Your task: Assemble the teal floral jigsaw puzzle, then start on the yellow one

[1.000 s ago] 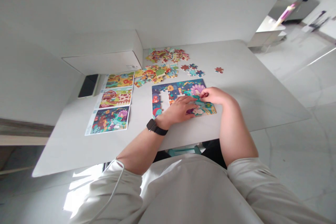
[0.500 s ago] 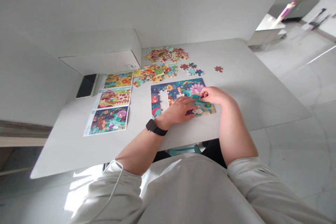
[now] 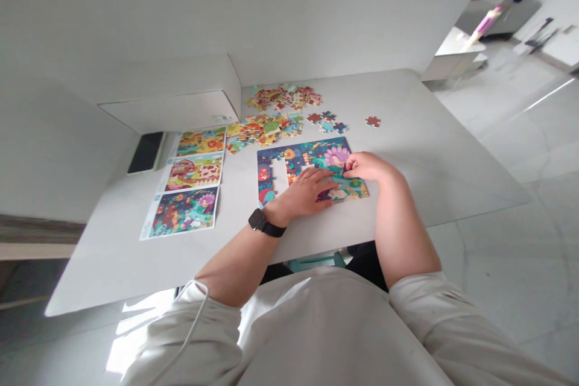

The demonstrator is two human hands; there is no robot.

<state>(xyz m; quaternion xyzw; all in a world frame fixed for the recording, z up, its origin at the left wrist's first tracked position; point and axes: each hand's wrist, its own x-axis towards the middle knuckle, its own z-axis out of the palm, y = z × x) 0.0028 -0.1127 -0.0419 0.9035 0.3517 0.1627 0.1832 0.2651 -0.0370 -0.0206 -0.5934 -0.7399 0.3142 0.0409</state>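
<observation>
A partly assembled jigsaw puzzle [image 3: 268, 155] with a dark blue night scene and a pink peacock lies near the table's front edge. Gaps show in its left part. My left hand [image 3: 308, 192] rests flat on its lower middle, fingers spread, covering several pieces. At the puzzle's right side my right hand [image 3: 365, 166] has its fingers curled and pressed together just below the peacock. Whatever those fingertips hold, if anything, is hidden. Several loose dark pieces [image 3: 340, 127] lie above the puzzle, and a single brown piece [image 3: 373, 122] sits farther right.
Two heaps of colourful puzzle pieces [image 3: 272, 126] lie towards the back of the white table [image 3: 434, 151]. A printed picture sheet [image 3: 192, 184] lies at the left, beside a phone [image 3: 146, 152]. Behind them stands a white box [image 3: 172, 110] against the wall.
The whole view has shifted slightly. Both hands keep nearly the same places on the puzzle, and no piece has visibly moved.
</observation>
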